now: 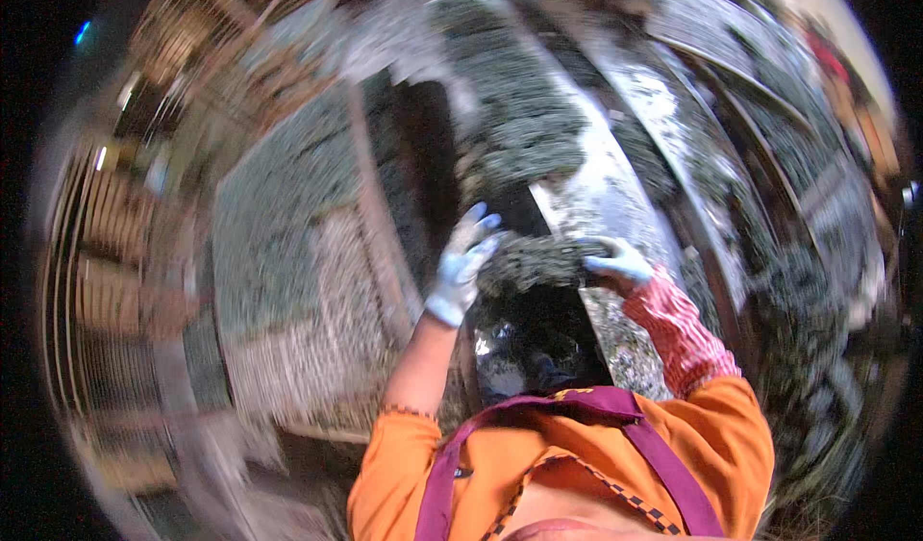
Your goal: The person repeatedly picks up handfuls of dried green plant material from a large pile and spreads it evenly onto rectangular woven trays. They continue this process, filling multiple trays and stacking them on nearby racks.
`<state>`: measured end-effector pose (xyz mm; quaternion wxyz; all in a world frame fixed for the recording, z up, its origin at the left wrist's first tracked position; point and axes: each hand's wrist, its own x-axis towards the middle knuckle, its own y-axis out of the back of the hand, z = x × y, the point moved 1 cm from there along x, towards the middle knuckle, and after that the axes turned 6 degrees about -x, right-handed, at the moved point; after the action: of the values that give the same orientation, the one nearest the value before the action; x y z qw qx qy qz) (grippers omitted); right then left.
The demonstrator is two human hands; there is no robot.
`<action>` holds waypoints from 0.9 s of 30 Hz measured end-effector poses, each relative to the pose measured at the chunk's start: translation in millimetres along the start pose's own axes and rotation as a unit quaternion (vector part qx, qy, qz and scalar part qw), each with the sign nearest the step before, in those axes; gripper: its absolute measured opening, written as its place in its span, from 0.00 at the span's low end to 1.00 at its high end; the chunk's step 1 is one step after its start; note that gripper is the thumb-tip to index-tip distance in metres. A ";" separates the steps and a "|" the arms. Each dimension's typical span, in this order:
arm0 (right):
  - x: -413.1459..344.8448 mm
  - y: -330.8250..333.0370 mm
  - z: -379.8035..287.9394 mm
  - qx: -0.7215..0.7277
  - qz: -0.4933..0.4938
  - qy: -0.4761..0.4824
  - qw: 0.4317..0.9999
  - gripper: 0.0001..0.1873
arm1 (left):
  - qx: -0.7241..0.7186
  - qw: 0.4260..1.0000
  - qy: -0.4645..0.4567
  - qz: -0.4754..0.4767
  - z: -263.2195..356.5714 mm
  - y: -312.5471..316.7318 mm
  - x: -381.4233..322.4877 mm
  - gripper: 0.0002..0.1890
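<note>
A rough, dark grey-green clump [537, 260] spans the gap between my two hands, above a dark opening. My left hand [465, 260], in a white and light-blue glove, is at its left end with the fingers extended and the thumb side against it. At its right end, my right hand [616, 258] grips it in a similar glove, below a red-and-white patterned sleeve cover. Blur hides the clump's exact kind and how firmly the left fingers hold it. Similar dark green material [526, 122] lies in a broad row just beyond my hands.
On the left is a wide bed of blurred green material [288, 209] behind a brownish rail [371, 202]. Pale, wet-looking strips [606, 173] and long dark edges run along the right. Slatted wooden structures [112, 245] stand at the far left. A dark opening [541, 324] lies close before my body.
</note>
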<state>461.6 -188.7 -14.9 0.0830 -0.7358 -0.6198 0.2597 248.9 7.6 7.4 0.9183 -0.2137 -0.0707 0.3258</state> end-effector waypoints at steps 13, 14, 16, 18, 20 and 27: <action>52.6 113.6 84.3 -0.787 0.104 0.118 0.596 0.15 | 0.584 0.503 0.122 0.625 88.7 364.8 -164.0 0.53; 54.9 121.6 94.2 -0.827 0.107 0.124 0.538 0.16 | 0.555 0.510 0.174 0.634 90.1 376.3 -154.6 0.53; 56.4 135.5 109.5 -0.546 0.158 0.177 0.803 0.17 | 0.589 0.431 0.273 0.627 90.5 391.5 -123.1 0.51; 54.7 140.2 119.9 -0.658 0.134 0.194 0.716 0.19 | 0.507 0.404 0.162 0.744 88.0 394.8 -96.7 0.51; 52.1 140.3 125.0 -0.864 0.090 0.148 0.473 0.20 | 0.419 0.421 0.093 0.799 89.1 393.8 -82.4 0.49; 54.6 123.7 107.0 -0.745 0.113 0.112 0.648 0.20 | -0.038 0.546 -0.361 0.755 122.9 361.5 -89.1 0.44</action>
<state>522.4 -184.8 -176.3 -0.4548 -0.6375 -0.5024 -0.3664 -58.8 245.9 -39.8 0.2215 -0.0871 -0.2208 0.9458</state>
